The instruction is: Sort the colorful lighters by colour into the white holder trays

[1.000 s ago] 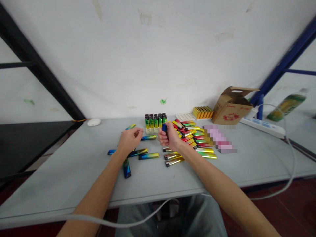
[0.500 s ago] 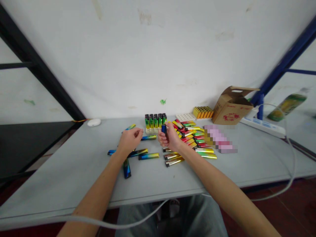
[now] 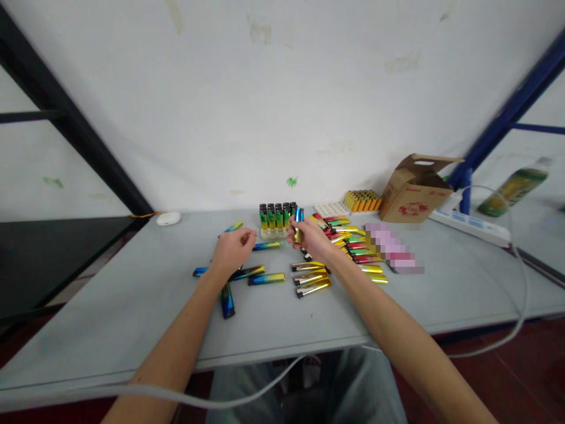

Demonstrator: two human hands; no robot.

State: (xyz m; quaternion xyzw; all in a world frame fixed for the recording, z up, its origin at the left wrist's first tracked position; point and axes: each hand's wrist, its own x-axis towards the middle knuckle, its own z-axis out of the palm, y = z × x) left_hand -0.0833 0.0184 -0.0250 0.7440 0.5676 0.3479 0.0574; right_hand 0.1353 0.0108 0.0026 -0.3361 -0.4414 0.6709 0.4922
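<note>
In the head view my right hand [image 3: 304, 232] pinches a shiny blue-and-gold lighter [image 3: 299, 227] and holds it upright. It is just beside a clear tray [image 3: 273, 234] of green-and-yellow lighters [image 3: 276, 216] with black tops. My left hand [image 3: 236, 250] rests among blue-and-yellow lighters, its fingers curled closed; whatever is inside them, if anything, is hidden. Close to it lie a blue-yellow lighter [image 3: 266, 279] and a dark blue one [image 3: 228, 301]. Under and beyond my right wrist is a loose pile of red, green and gold lighters [image 3: 348, 241].
An orange block of lighters [image 3: 362, 201] and a white holed tray [image 3: 332, 209] stand against the wall. To their right are a cardboard box [image 3: 408, 194], a power strip [image 3: 472, 227] and a pink blurred item [image 3: 395, 250]. A white case [image 3: 168, 219] lies far left; a cable [image 3: 525, 282] hangs at right.
My right hand has turned and lifted slightly, so the lighter's gold lower part now shows below its blue end. My left hand has stayed in place.
</note>
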